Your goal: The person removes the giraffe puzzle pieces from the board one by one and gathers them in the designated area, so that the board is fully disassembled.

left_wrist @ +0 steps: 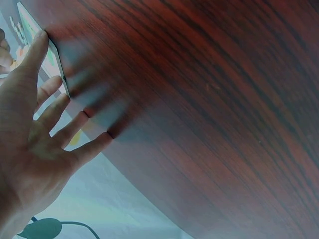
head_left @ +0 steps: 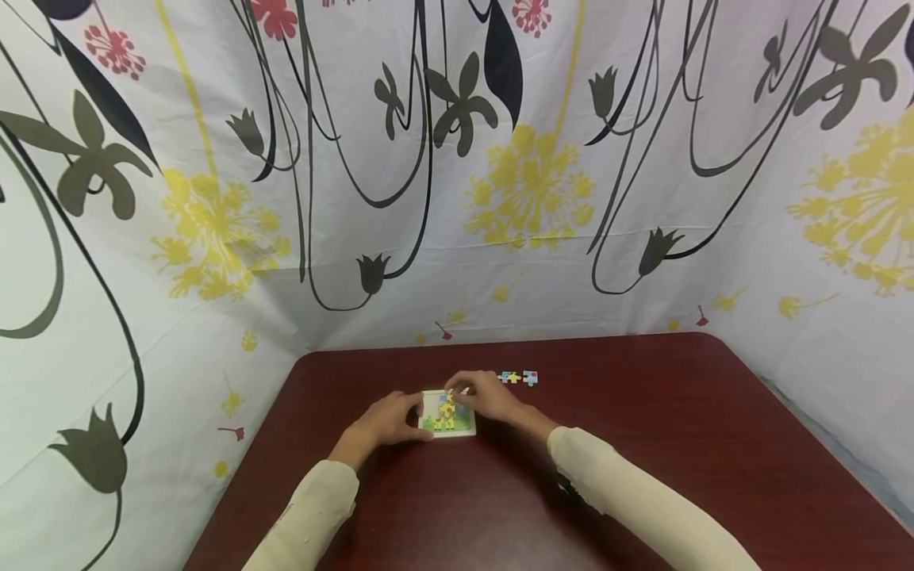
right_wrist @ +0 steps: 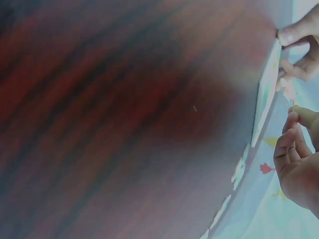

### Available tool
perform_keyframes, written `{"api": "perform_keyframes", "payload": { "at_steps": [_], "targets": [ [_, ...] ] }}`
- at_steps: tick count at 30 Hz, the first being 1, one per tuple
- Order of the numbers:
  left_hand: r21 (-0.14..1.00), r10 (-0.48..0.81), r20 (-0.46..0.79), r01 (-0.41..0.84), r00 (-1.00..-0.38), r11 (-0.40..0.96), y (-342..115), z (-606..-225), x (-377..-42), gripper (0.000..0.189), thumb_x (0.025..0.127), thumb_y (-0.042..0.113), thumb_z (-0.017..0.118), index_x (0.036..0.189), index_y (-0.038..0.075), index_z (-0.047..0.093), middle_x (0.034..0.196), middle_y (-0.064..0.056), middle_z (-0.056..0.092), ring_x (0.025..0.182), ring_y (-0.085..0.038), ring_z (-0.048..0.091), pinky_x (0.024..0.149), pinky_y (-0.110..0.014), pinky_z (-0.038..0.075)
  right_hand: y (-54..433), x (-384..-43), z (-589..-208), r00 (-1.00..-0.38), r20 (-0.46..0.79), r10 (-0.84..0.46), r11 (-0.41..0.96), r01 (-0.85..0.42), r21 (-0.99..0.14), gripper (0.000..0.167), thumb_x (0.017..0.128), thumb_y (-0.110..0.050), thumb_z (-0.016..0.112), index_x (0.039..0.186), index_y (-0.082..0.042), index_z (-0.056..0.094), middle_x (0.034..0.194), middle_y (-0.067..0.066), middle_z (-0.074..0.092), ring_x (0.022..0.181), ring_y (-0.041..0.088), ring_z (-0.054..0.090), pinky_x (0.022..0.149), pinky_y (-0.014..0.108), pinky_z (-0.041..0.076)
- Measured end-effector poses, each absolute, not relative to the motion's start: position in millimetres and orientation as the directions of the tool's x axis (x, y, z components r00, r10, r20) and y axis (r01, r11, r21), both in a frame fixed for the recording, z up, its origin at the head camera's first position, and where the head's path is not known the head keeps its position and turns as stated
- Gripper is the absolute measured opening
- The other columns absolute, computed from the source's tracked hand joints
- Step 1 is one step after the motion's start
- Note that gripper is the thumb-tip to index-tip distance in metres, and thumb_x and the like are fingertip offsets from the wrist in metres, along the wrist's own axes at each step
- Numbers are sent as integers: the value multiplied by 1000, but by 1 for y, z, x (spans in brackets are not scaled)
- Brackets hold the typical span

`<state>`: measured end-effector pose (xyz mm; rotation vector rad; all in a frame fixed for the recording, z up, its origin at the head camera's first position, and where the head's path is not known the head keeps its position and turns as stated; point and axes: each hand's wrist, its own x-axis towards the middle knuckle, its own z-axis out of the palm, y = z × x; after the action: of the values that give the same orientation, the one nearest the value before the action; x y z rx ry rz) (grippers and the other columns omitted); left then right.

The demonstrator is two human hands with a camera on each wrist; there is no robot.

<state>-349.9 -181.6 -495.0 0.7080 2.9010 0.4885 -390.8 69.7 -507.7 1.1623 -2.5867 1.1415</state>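
Observation:
A small white-framed jigsaw board (head_left: 455, 434) with a giraffe picture lies flat on the table. Its upper left part shows pale, bare backing. My left hand (head_left: 388, 419) holds the board's left end, thumb at the near corner and forefinger toward the far one; the other fingers spread out in the left wrist view. Over the board's far part, my right hand (head_left: 487, 394) pinches a small puzzle piece (right_wrist: 289, 91) between thumb and fingertips. That piece is mostly hidden in the head view. Beyond the right hand lie two loose puzzle pieces (head_left: 510, 377), side by side.
The dark red-brown wooden table (head_left: 643, 444) has rounded far corners. A white cloth (head_left: 457, 214) with flower prints hangs behind it and along both sides. Under the right sleeve (head_left: 614, 468) a small dark thing shows, too hidden to tell.

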Motion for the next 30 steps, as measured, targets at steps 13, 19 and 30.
{"api": "perform_keyframes", "payload": {
  "at_steps": [13, 19, 30],
  "targets": [
    [338, 452, -34, 416, -891, 845, -183, -492, -347, 43, 85, 47, 85, 101, 17, 60, 95, -5, 57, 84, -19, 47, 73, -40, 42, 114, -400, -491, -759, 320, -567, 486, -621, -615, 18, 98, -4, 71, 116, -3, 73, 105, 13, 76, 94, 28, 74, 79, 34, 59],
    [338, 458, -25, 423, -889, 841, -184, -492, -346, 43, 85, 46, 86, 101, 16, 60, 94, -6, 57, 84, -19, 46, 73, -41, 42, 138, -405, -491, -779, 291, -556, 540, -604, -586, 18, 98, -4, 71, 116, -1, 73, 104, 11, 77, 97, 27, 73, 83, 40, 58],
    [331, 459, -15, 429, -888, 840, -182, -493, -347, 44, 84, 46, 87, 102, 15, 61, 95, -8, 59, 83, -19, 46, 73, -41, 43, 175, -408, -500, -797, 278, -536, 586, -589, -557, 19, 97, -2, 71, 116, 1, 74, 103, 14, 76, 94, 30, 73, 80, 41, 58]
  ]
}}
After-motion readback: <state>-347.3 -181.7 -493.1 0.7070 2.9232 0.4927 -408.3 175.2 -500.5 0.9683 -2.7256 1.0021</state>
